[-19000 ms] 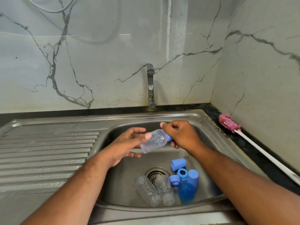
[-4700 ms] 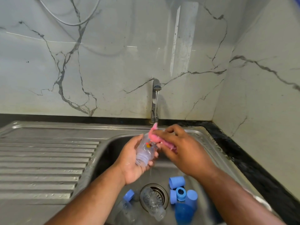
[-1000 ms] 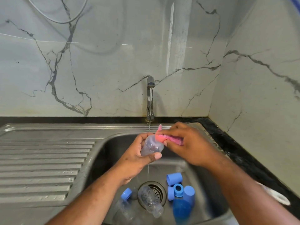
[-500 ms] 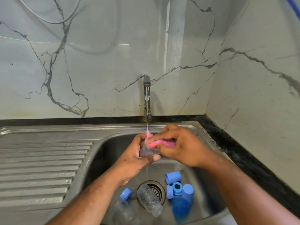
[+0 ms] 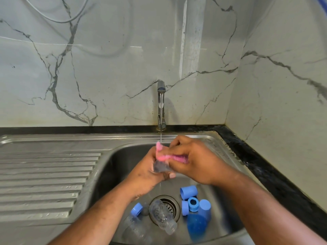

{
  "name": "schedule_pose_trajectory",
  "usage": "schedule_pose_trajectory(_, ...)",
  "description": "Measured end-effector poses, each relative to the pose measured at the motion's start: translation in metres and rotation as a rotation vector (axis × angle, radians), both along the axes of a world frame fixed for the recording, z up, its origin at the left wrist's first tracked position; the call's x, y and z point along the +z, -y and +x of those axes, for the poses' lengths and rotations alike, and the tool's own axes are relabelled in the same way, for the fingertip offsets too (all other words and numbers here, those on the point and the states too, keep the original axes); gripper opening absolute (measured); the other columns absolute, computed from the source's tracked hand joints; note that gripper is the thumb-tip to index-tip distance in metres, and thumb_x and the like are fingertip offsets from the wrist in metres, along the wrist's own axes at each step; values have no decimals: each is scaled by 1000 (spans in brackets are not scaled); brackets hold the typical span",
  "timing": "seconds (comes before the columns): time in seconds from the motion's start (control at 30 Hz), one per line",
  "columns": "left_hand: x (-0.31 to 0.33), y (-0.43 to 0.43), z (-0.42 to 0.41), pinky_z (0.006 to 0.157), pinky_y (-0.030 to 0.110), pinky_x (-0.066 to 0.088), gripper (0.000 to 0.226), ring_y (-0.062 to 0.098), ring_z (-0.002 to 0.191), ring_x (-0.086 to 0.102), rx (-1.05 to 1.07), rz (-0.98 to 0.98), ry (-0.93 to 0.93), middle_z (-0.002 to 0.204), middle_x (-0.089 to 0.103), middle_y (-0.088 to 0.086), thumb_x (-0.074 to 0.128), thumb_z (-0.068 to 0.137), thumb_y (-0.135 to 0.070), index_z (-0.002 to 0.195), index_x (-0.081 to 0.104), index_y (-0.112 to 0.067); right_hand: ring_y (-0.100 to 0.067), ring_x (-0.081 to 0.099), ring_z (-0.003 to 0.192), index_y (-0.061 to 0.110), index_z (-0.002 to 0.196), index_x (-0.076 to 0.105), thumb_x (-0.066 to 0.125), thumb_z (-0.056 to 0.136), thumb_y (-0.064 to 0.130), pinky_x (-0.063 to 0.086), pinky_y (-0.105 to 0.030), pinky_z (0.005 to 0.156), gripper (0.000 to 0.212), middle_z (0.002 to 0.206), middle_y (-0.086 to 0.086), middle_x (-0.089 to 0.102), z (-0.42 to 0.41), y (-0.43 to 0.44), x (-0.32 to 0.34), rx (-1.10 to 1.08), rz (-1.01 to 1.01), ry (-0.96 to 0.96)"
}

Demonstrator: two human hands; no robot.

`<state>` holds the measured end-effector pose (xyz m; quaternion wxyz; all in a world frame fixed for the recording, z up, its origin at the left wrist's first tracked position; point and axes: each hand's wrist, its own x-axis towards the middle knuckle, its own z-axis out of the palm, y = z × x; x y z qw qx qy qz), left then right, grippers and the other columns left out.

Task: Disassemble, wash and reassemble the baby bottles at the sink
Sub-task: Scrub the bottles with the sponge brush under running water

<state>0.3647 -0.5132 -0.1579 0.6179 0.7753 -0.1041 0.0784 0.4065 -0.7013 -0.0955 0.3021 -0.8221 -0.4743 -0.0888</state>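
A chrome tap [image 5: 161, 105] stands behind the stainless steel sink basin [image 5: 122, 160], with the ribbed steel drainboard [image 5: 44, 183] to its left. Inside, a clear plastic bottle [image 5: 162, 216] lies over the round drain [image 5: 174, 204], a second clear bottle [image 5: 134, 227] left of it, blue plastic caps [image 5: 192, 203] right.

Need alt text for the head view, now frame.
Over a steel sink, the left hand grips a clear bottle under a thin stream from the tap while the right hand holds a pink brush against it. Two more bottles and several blue caps lie around the drain.
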Motion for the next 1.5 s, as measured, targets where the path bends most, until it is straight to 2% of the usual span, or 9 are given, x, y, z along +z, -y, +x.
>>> schedule_pose_trajectory(0.17, 3, 0, -2, 110, 50, 47, 76, 20, 126, 61, 3, -35, -21, 131, 65, 3, 89, 69, -27, 134, 50, -20, -7, 56, 93, 40, 130, 67, 67, 97, 31, 51, -31, 81, 35, 104, 10, 54, 8, 6, 2, -206, 8, 4)
schedule_pose_trajectory(0.27, 1, 0, -1, 108, 53, 48, 66, 25, 124, 62, -4, -33, -15, 127, 66, 9, 85, 76, -16, 132, 51, -14, -7, 56, 93, 41, 126, 69, 69, 96, 27, 49, -23, 81, 33, 105, 8, 55, 2, 3, 3, 1, -16, -23)
schedule_pose_trajectory(0.4, 3, -1, -1, 103, 40, 53, 69, 22, 121, 63, -12, -121, -55, 125, 67, 5, 85, 73, -17, 133, 52, -19, -5, 55, 95, 42, 129, 67, 65, 99, 27, 50, -30, 83, 34, 109, 15, 56, 6, 7, 7, -221, -22, 58)
schedule_pose_trajectory(0.53, 1, 0, -1, 103, 39, 53, 71, 21, 122, 64, -24, -158, -63, 128, 67, 5, 84, 72, -16, 134, 51, -19, -8, 59, 90, 43, 118, 73, 69, 96, 20, 49, -27, 79, 32, 103, 12, 61, 7, 9, 9, -26, 28, -81)
schedule_pose_trajectory(0.7, 3, -1, -2, 96, 37, 56, 71, 22, 120, 64, -22, -197, -69, 127, 66, 6, 85, 70, -17, 133, 52, -21, 1, 55, 88, 41, 118, 74, 66, 98, 25, 46, -21, 75, 27, 106, 18, 58, 8, 9, 7, -152, -15, 24)
schedule_pose_trajectory(0.87, 2, 2, -2, 98, 35, 54, 69, 23, 119, 64, -48, -182, -69, 127, 66, 8, 84, 71, -14, 132, 52, -17, -5, 59, 94, 39, 107, 77, 66, 96, 24, 53, -38, 86, 21, 104, 19, 61, 13, 15, 9, -233, -37, 7)
schedule_pose_trajectory(1.1, 6, 1, -4, 98, 36, 54, 72, 21, 118, 64, -55, -208, -72, 125, 68, 5, 87, 69, -21, 133, 53, -19, -1, 64, 95, 34, 103, 78, 67, 96, 17, 56, -37, 91, 21, 101, 18, 66, 13, 17, 10, -173, 52, -122)
schedule_pose_trajectory(1.27, 9, 5, -6, 94, 34, 54, 75, 23, 121, 64, -48, -301, -82, 126, 69, 6, 86, 74, -24, 139, 50, -21, -3, 62, 103, 34, 117, 73, 64, 98, 15, 54, -34, 90, 28, 111, 17, 62, 6, 5, 4, -90, 120, -22)
schedule_pose_trajectory(1.5, 30, 10, -13, 54, 27, 44, 59, 15, 74, 61, 6, -517, -226, 93, 68, 5, 54, 88, -69, 116, 70, -20, -1, 57, 106, 46, 146, 47, 67, 97, 28, 53, -29, 88, 56, 121, 20, 61, 4, 6, 8, -167, 153, 88)
